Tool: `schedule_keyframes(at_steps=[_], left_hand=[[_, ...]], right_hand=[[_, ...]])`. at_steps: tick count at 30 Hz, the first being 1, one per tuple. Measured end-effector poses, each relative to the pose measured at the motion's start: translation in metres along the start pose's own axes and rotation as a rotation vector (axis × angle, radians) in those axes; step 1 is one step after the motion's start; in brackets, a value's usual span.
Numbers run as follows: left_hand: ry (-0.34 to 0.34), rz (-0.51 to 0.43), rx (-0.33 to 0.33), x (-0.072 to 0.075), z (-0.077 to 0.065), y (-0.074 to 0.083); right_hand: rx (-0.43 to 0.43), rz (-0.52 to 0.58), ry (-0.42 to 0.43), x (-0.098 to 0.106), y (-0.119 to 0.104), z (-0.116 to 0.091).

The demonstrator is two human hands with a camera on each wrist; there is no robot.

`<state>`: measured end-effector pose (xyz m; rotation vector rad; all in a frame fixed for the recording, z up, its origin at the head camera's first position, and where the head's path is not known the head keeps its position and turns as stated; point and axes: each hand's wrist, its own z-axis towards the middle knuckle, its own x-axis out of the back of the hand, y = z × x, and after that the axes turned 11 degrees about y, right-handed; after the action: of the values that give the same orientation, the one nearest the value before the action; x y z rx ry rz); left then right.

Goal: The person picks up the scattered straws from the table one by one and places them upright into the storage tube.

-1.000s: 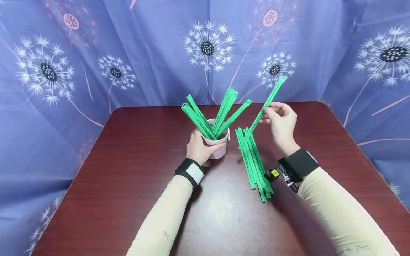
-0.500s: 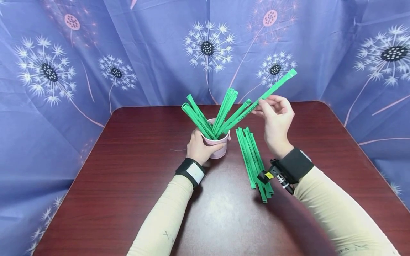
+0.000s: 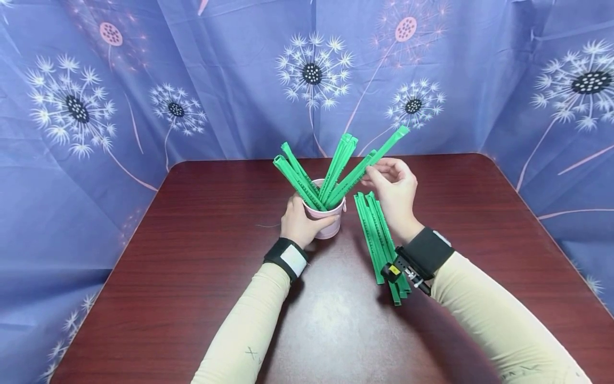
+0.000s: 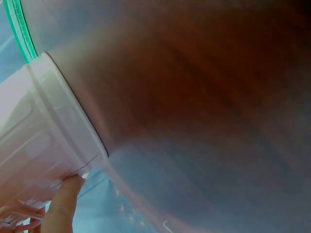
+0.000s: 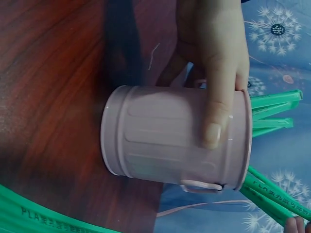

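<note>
A small pale pink bucket [image 3: 331, 229] with a side handle stands upright on the table. My left hand [image 3: 298, 224] grips its near left side, the thumb [image 5: 217, 109] lying across the wall in the right wrist view. Several green wrapped straws [image 3: 341, 162] lean outward from the bucket. With fingertips and thumb, my right hand [image 3: 397, 194] pinches one more green wrapped straw [image 3: 394, 141]. It slants down leftward alongside another straw, its lower end at the bucket's mouth. Below the right hand lies a pile of wrapped straws [image 3: 374, 234], marked "PLA" in the right wrist view.
The dark red-brown wooden table [image 3: 192, 277] has rounded far corners. Behind it hangs a blue curtain [image 3: 240, 106] printed with dandelions. The right wrist camera [image 3: 392, 272] hangs over the pile's near end.
My right hand has carried the straw from above the pile leftward to the bucket, then lowered it among the others there. The left hand and bucket have stayed put.
</note>
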<state>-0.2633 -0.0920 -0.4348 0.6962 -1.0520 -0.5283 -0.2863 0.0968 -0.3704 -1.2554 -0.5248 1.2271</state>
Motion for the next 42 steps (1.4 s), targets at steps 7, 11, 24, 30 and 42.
schedule_keyframes(at_steps=[7,11,24,30,42], left_hand=[[0.007,-0.006,-0.004,-0.001,0.001,-0.001],[0.004,-0.011,-0.011,-0.001,0.001,-0.001],[0.016,-0.012,-0.024,-0.001,0.003,-0.004],[0.01,-0.004,-0.019,0.0,0.002,-0.004],[0.026,0.014,-0.041,-0.002,0.001,-0.004]], right_hand=[[-0.03,-0.051,-0.013,-0.003,0.008,-0.001],[-0.03,-0.099,-0.025,-0.004,0.011,-0.002],[-0.056,-0.208,-0.075,-0.006,0.015,-0.011],[-0.07,-0.28,-0.111,-0.004,0.016,-0.012],[-0.098,-0.537,-0.259,-0.002,0.024,-0.011]])
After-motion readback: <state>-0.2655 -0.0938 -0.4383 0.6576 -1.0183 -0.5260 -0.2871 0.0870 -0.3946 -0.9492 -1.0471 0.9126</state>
